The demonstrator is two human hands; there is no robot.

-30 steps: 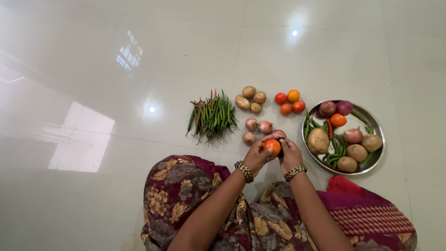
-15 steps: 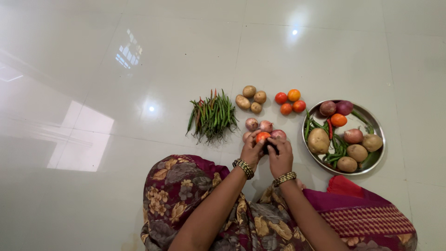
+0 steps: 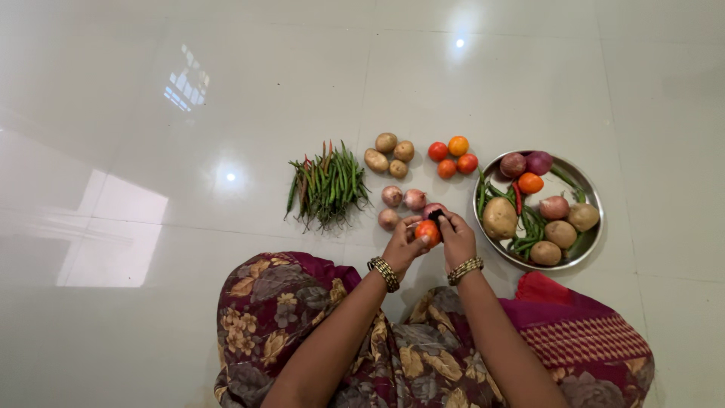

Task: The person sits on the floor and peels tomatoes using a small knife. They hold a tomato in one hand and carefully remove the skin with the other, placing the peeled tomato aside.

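One tomato (image 3: pixel 427 230) between both hands.

Bare floor lies open leftward; onions (image 3: pixel 402 204), potatoes (image 3: pixel 388 154) and the steel plate (image 3: pixel 591 198) crowd ahead and right.

A small dark thing (image 3: pixel 436 215) sits in the right hand (image 3: pixel 456 240), too tiny to tell what it is. The hands hide part of the pink onion (image 3: pixel 431 208) behind them. Both arms and the flowery purple dress (image 3: pixel 317 332) are cut off by the bottom edge.
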